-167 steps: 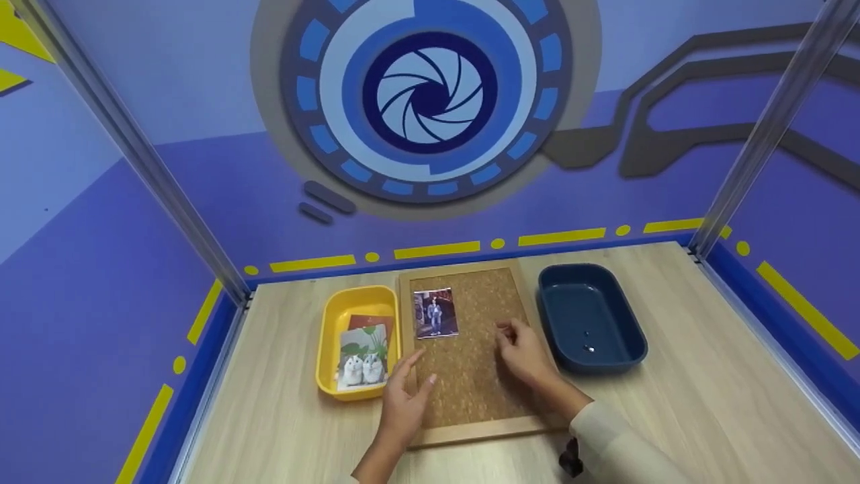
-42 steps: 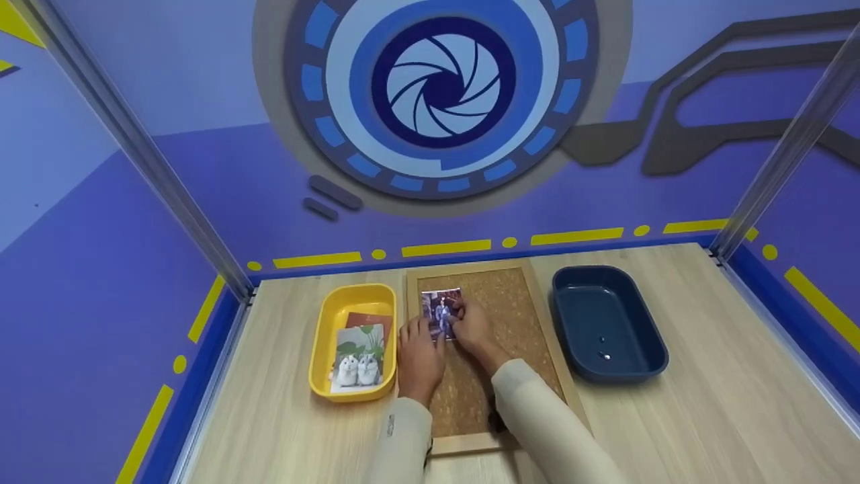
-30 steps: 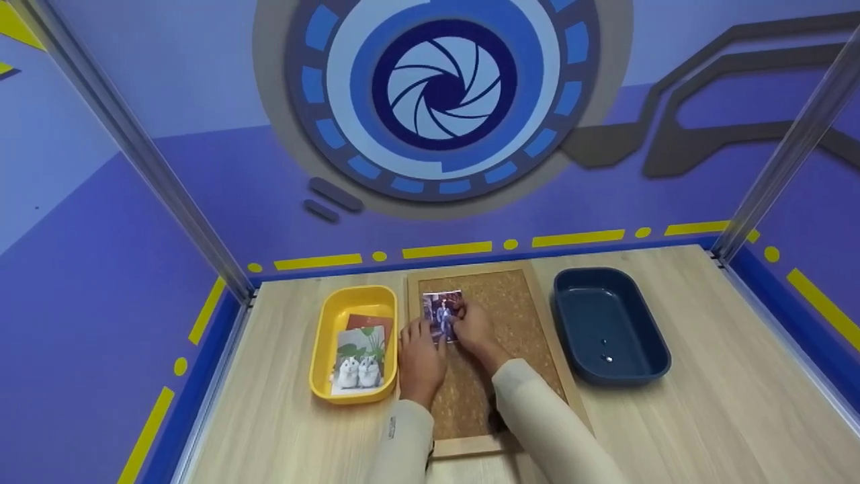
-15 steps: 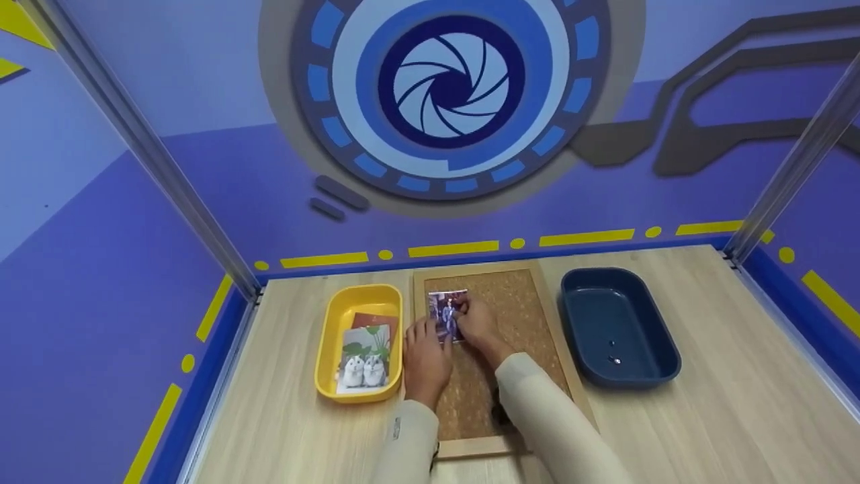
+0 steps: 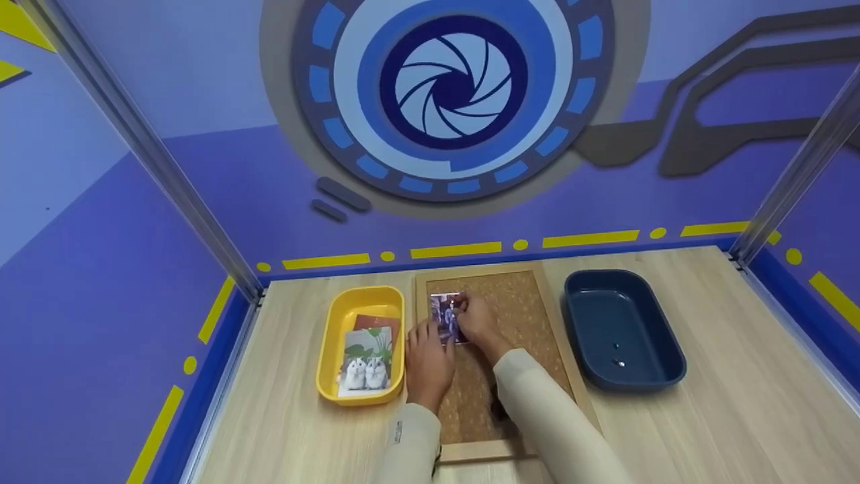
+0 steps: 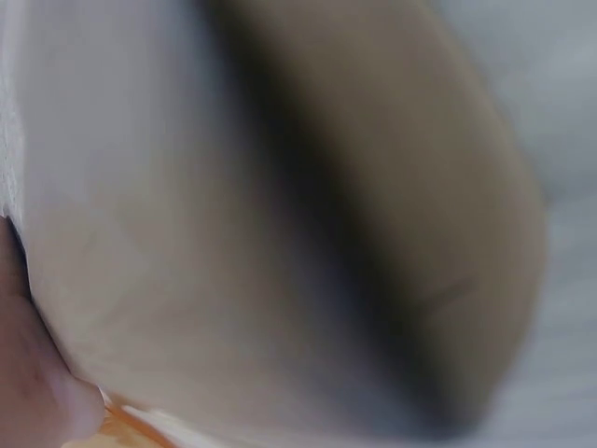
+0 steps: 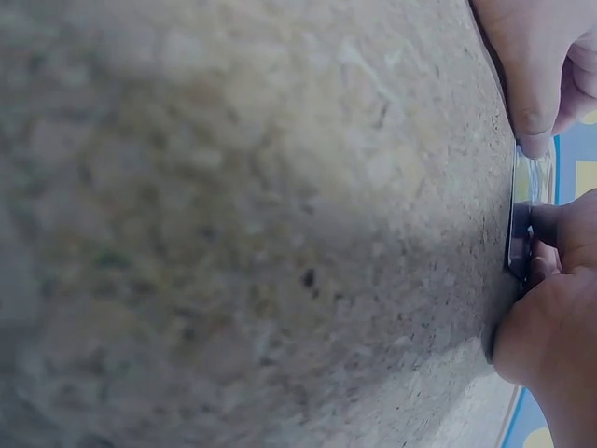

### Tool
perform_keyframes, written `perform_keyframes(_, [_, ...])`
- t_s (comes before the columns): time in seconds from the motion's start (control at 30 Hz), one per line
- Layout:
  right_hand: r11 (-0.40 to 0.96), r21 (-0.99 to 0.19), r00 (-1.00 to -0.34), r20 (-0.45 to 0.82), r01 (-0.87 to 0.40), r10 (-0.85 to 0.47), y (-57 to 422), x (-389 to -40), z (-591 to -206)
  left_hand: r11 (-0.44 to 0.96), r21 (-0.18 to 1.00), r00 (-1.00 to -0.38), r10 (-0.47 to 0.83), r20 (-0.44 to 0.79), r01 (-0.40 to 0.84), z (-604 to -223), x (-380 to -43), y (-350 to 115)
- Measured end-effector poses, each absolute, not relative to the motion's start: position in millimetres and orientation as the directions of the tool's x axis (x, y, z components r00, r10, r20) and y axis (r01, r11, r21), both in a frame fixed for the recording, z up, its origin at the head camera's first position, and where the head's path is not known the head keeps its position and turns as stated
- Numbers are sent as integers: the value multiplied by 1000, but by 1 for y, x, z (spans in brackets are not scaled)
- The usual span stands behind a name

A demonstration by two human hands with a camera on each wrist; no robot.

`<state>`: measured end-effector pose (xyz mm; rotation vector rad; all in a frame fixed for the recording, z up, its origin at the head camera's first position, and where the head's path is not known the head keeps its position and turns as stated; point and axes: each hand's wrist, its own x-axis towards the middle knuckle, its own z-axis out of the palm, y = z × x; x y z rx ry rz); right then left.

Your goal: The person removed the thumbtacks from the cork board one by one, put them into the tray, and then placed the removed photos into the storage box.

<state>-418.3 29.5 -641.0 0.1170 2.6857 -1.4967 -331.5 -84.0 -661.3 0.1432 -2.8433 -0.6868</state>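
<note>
A photo print point(image 5: 441, 309) of a standing person lies on the upper left of a wood-framed cork board point(image 5: 521, 302). My left hand point(image 5: 430, 366) rests at its lower left, fingers forward, with the fingertips and thumb on the print. The right hand point(image 5: 478, 323) has bent fingers at the print's right edge; whatever sits between the fingertips is hidden. In the right wrist view, the left thumb point(image 7: 532, 121) touches one end of the print and the right hand point(image 7: 560, 322) bends over the other. The left wrist view is mostly blurred sleeve point(image 6: 420, 140).
To the left stands a yellow tray point(image 5: 326, 349) with a hamster picture point(image 5: 366, 366) on top of a reddish card point(image 5: 376, 323). On the right is a dark blue tray point(image 5: 608, 323) with small shiny pieces point(image 5: 618, 363). A patterned wall point(image 5: 222, 195) rises behind the table.
Since the oldest frame, both hands have moved forward onto the print, the right one also leftward. Over the last second and a half they have stayed there; the view has shifted slightly.
</note>
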Motion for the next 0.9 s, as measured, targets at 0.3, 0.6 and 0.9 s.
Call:
perform_keyframes(0.3, [528,-847,-998,-67,62,11,30,-421,-638,889,455,-975,-147,164,-57,-660,-330,-83])
perform_keyframes(0.6, [479,-874,-996,-92,79,-4,31,-420,-637,888,456,-977,-145,160,-57,-658,-329,-83])
perform_keyframes(0.9, [484,-873,-997,-82,66,-12,30,-421,-635,893,446,-979,-145,147,-65,-657,-331,-83])
